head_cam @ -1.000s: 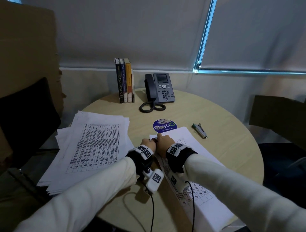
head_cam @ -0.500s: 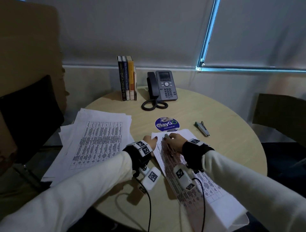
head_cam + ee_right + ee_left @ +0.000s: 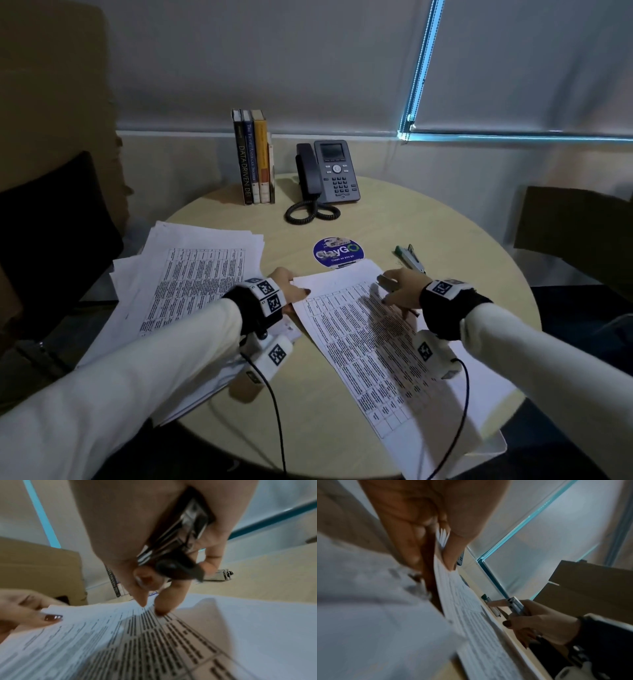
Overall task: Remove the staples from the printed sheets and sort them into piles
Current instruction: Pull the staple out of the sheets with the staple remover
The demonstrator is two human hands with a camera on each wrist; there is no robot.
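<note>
Sheets pinched at the corner, staple tool in hand

Printed white sheets [image 3: 363, 329] covered in table text lay on the round pale wooden table [image 3: 445, 240], right of a larger loose white paper pile [image 3: 191, 284]. The left hand [image 3: 287, 291] pinched their upper-left corner between thumb and fingers. The right hand [image 3: 400, 291] curled round a small metal staple remover [image 3: 181, 534], two fingertips [image 3: 159, 609] touching the top page.

Judged from here, the pinched corner could tear, or the pages could slide apart, if the left hand pulled while the right fingertips pressed down.

Only the right wrist view showed the remover inside the palm; the head view hid it. The left wrist view alone showed several sheet edges fanned inside the pinch. A green-handled metal stapler [image 3: 409, 257] lay just beyond the right hand, past a round blue sticker [image 3: 337, 252].
</note>
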